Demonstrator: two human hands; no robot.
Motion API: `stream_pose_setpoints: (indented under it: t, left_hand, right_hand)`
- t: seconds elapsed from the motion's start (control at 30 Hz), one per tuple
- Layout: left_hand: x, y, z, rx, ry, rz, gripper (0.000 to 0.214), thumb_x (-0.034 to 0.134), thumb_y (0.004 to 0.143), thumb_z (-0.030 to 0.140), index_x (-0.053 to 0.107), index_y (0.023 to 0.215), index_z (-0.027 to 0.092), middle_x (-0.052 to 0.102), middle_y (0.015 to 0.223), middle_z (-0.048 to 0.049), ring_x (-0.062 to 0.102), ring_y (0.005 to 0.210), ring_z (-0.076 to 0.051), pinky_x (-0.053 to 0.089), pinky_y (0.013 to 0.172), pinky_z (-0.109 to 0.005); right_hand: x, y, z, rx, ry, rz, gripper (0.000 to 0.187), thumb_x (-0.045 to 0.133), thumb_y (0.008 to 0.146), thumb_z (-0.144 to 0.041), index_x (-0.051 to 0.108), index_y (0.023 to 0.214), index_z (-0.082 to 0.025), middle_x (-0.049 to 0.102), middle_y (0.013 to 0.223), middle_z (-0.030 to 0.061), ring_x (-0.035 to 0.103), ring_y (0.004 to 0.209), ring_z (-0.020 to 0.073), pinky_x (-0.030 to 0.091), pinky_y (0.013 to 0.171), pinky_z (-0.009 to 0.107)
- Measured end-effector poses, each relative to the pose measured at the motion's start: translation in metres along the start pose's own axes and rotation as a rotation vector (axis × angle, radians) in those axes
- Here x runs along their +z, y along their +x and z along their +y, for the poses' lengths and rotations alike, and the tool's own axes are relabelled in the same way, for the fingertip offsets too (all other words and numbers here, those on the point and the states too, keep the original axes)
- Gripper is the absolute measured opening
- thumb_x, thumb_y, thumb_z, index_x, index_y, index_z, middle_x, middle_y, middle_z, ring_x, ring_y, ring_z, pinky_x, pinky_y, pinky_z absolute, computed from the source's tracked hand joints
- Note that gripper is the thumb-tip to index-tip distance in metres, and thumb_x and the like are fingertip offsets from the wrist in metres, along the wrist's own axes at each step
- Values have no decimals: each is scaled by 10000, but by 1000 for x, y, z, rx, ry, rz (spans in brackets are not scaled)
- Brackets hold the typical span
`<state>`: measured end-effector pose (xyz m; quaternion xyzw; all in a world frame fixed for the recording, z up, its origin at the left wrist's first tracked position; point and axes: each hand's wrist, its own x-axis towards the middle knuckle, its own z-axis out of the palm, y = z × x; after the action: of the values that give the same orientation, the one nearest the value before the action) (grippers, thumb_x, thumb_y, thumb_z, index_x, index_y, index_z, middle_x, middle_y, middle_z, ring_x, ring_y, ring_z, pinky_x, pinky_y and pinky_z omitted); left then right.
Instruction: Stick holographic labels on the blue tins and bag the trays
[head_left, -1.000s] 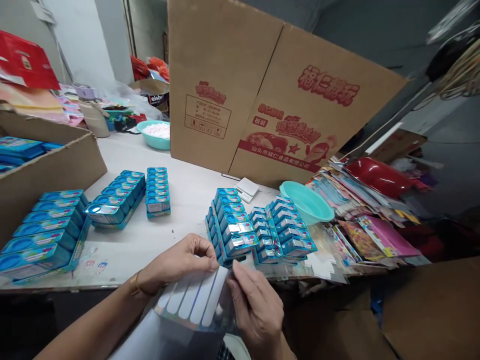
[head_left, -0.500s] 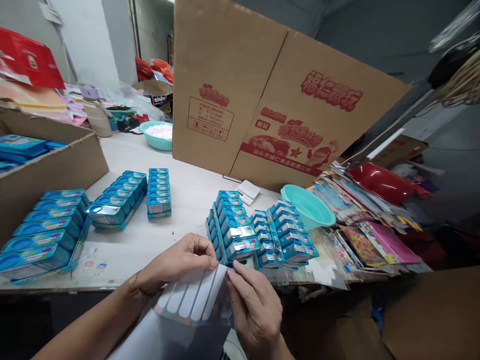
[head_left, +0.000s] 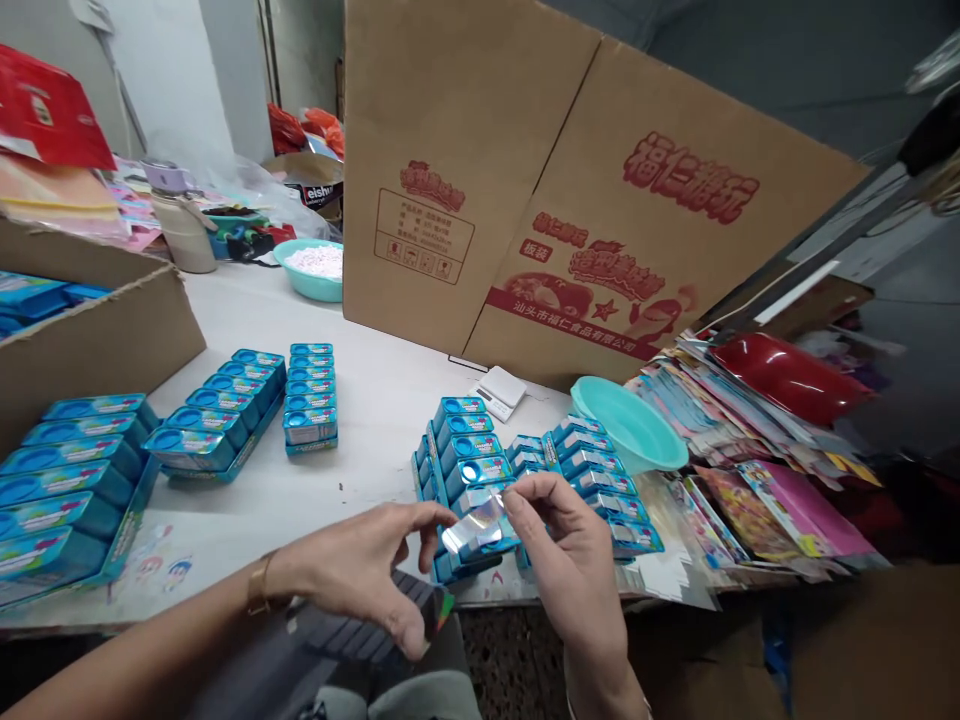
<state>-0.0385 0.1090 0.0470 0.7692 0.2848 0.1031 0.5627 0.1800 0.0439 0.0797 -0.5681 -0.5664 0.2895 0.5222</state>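
Observation:
My right hand [head_left: 574, 560] pinches one end of a clear, shiny sticker strip [head_left: 474, 525] between thumb and forefinger. The strip hangs over the front of a row of blue plastic boxes [head_left: 469, 448] at the table edge. Just left of it, my left hand [head_left: 375, 565] has its thumb and fingers spread apart, its fingertips close to the strip's free end. Below that hand, over my lap, lies a sticker sheet [head_left: 360, 640], blurred and partly covered by the hand. A second group of blue boxes [head_left: 600, 470] stands behind my right hand.
More rows of blue boxes [head_left: 217, 410] stand on the white table [head_left: 375, 400] at left, beside an open carton [head_left: 112, 300]. A large cardboard box [head_left: 480, 200] rises at the back. A small scale [head_left: 501, 390], a turquoise basin [head_left: 630, 420] and printed bags [head_left: 795, 510] are on the right.
The sticker strip has come off the sheet in my right hand, which moved up and right. My left hand has let go of the sheet's edge and opened; the sheet has dropped lower.

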Motion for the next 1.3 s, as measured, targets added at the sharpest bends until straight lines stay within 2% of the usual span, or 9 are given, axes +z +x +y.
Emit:
stream_pose_setpoints:
  t: [0.1,0.23,0.4,0.63,0.73,0.87,1.0,1.17,1.3]
  left_hand:
    - [4,19,1,-13,-303,17,375,751,723,423,672,976,158,569,761,34,447,634,-114,339,566,-215]
    - [-6,44,-10,-4,-441,93,478,545,907,560,638,727,127,516,613,21,416,566,-102,298,543,-228]
    - [-19,59,-20,-21,-447,91,506,557,909,573,584,649,140,503,570,25,411,528,-92,291,518,-225]
    - [-20,73,-37,-59,-449,76,563,543,894,630,592,632,134,506,568,15,427,536,-100,313,525,-226]
    - [-18,78,-47,-56,-460,76,560,549,898,623,597,632,133,508,558,16,435,535,-100,317,537,-227]
    - [-10,87,-62,-28,-535,65,568,593,863,648,624,639,126,545,561,8,468,543,-105,337,562,-228]
    - [0,99,-77,-67,-624,37,601,618,822,691,674,666,113,600,548,-17,485,529,-114,355,579,-239]
    - [7,87,-78,-137,-554,114,610,644,785,707,673,634,116,615,582,-24,474,545,-118,345,565,-238]
    - [5,48,-57,-89,-393,136,529,636,838,623,715,722,113,631,662,-17,504,627,-127,369,609,-227]
  right_hand:
    - [8,12,13,88,64,-6,192,681,890,-364,643,812,-192,615,728,-10,558,674,119,462,604,206]
    - [16,24,25,202,119,24,223,707,852,-404,650,833,-190,626,730,0,573,616,135,472,496,214]
    - [24,37,42,111,-146,143,217,636,908,-363,617,763,-202,606,689,-21,573,626,133,472,589,235]
    - [23,46,54,-71,-502,85,162,572,951,-272,583,798,-221,611,914,18,569,916,186,427,819,300]
    - [22,51,53,-61,-523,55,159,555,955,-243,570,799,-218,586,988,30,553,987,190,416,856,305]
    - [22,54,54,-10,-548,2,174,540,946,-212,533,772,-218,560,926,19,554,909,185,419,802,307]
    - [23,58,59,-3,-604,35,56,530,912,-175,550,951,-210,570,990,44,569,943,216,439,817,341]
    - [22,55,58,-118,-606,53,224,429,918,-111,578,1068,-187,602,1073,94,585,1038,250,464,894,402]
    - [16,13,38,-263,-389,192,203,477,974,-163,589,1133,-218,603,1125,86,577,1086,221,482,909,362]
